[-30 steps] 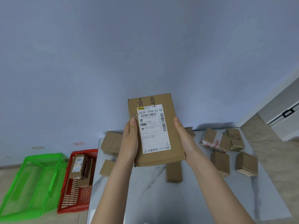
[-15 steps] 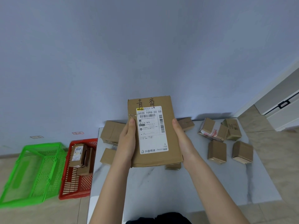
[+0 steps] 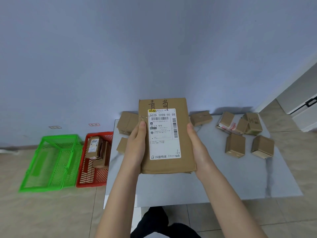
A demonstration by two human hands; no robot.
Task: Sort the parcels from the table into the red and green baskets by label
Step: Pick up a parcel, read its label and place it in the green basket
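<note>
Holding the parcel [image 3: 164,167] above the table [image 3: 188,189], your left hand [image 3: 137,145] and right hand [image 3: 197,146] clasp its side edges, thumbs on the face. Keep thumbs off the label [image 3: 163,134]; its fine print reads blurred here. Red basket [image 3: 100,133] and green basket [image 3: 58,136] sit at 8 o'clock.

Blue wall [image 3: 154,48], beige tiled floor [image 3: 51,212], white cabinet [image 3: 296,95] at right
</note>
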